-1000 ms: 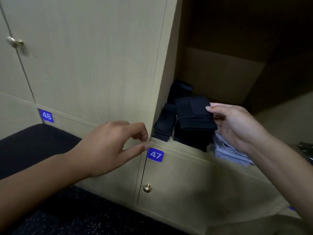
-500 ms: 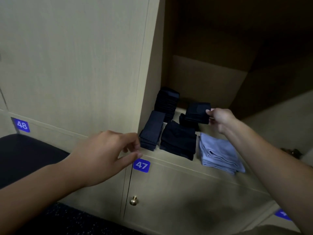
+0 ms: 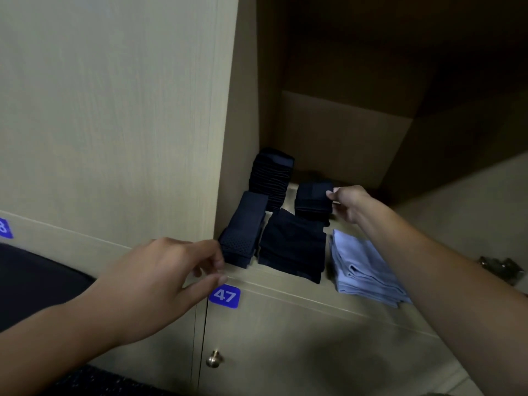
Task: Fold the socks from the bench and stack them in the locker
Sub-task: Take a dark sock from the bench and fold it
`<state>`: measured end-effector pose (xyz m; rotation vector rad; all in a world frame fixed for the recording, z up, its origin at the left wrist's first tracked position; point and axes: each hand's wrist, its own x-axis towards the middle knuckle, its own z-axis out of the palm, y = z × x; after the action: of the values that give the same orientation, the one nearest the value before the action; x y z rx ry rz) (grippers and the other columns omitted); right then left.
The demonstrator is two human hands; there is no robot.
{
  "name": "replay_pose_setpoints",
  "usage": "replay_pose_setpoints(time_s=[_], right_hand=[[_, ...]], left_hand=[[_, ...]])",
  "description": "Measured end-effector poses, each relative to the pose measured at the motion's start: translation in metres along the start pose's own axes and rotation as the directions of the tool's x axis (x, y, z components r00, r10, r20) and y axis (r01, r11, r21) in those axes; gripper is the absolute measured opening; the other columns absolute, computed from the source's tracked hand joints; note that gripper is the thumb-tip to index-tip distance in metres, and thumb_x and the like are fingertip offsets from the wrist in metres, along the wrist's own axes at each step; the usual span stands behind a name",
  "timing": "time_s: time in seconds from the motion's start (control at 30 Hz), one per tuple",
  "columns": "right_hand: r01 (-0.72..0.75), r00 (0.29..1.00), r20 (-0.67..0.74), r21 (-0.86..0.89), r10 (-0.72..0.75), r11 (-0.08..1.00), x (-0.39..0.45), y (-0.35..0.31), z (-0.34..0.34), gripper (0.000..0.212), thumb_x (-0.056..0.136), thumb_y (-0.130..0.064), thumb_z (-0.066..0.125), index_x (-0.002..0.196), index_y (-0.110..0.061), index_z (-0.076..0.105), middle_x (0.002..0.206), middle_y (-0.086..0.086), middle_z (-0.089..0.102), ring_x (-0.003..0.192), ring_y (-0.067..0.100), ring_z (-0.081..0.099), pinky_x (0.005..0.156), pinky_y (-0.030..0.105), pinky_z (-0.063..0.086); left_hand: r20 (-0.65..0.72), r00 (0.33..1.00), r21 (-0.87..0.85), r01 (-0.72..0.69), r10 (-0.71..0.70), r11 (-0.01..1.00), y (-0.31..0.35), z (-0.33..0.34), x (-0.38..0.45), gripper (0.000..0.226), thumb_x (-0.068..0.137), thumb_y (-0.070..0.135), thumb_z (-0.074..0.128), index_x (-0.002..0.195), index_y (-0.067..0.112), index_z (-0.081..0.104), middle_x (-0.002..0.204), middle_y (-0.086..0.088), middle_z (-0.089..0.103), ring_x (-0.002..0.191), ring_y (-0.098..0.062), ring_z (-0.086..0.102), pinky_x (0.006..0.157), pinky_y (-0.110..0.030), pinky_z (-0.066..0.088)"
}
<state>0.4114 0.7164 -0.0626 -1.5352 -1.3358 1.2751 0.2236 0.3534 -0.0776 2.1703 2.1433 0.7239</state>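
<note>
Open locker [image 3: 245,115], light wood, dim toward the far wall. Right hand [image 3: 350,205] reaches in; thumb and fingers pinch the right edge of a folded dark sock [image 3: 313,195]. That sock sits on top of a short dark pile in the middle of the locker floor, far of the near row; whether it has full contact with the pile cannot be told.

Left hand [image 3: 160,284] is outside, at the locker's near left corner. It grasps nothing; fingers are loosely curled, thumb extended toward the blue "47" tag [image 3: 225,296], fingertips just beside the front lip.

Contents, near row left to right: narrow navy stack [image 3: 243,238], wider dark stack [image 3: 294,252], pale blue stack [image 3: 363,267]. Far left: tall dark stack [image 3: 270,178] against the side wall.

Below the lip: a closed door with a brass knob [image 3: 214,359]. Left of the locker: a closed tall door [image 3: 114,110]. Dark bench [image 3: 34,281] at lower left. A small metallic object [image 3: 500,267] at far right is too blurred to identify.
</note>
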Motion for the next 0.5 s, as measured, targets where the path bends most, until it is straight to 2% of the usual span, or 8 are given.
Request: replay_pose_setpoints(time_s=[0.13,0.17,0.33,0.5], right_hand=[[-0.006,1.000,0.004,-0.024,0.006,1.000,0.013,0.005,0.004,0.025,0.095,-0.002,0.066,0.119,-0.005,0.060,0.105,0.011,0.063,0.094,0.023,0.064,0.072,0.030,0.058],[-0.006,1.000,0.001,-0.022,0.006,1.000,0.014,0.005,0.004,0.028,0.095,-0.001,0.065,0.122,-0.004,0.059,0.103,0.011,0.063,0.093,0.023,0.064,0.077,0.031,0.059],[-0.010,1.000,0.002,0.002,0.010,1.000,0.017,0.006,0.001,0.031,0.095,0.004,0.063,0.124,-0.005,0.058,0.094,0.008,0.059,0.079,0.019,0.060,0.059,0.028,0.053],[-0.014,1.000,-0.006,0.015,0.014,1.000,0.017,0.009,0.001,0.030,0.097,0.006,0.058,0.125,-0.005,0.056,0.092,0.007,0.060,0.075,0.016,0.059,0.055,0.027,0.054]], left_hand=[[-0.015,1.000,-0.011,0.010,-0.010,1.000,-0.004,0.003,0.003,0.019,0.091,0.061,0.049,0.096,0.045,0.057,0.090,0.031,0.065,0.075,0.025,0.051,0.065,-0.020,0.046],[-0.028,1.000,-0.016,0.006,-0.007,1.000,-0.006,0.004,0.004,0.021,0.091,0.064,0.047,0.096,0.046,0.056,0.089,0.032,0.065,0.077,0.022,0.053,0.066,-0.022,0.048],[-0.049,0.999,-0.013,0.000,-0.001,1.000,-0.011,0.005,0.004,0.033,0.085,0.072,0.036,0.097,0.049,0.055,0.087,0.036,0.063,0.081,0.019,0.057,0.060,-0.016,0.045],[-0.037,0.999,-0.018,-0.005,0.005,1.000,-0.009,0.004,0.004,0.031,0.087,0.071,0.039,0.096,0.047,0.056,0.085,0.035,0.063,0.079,0.021,0.056,0.059,-0.017,0.045]])
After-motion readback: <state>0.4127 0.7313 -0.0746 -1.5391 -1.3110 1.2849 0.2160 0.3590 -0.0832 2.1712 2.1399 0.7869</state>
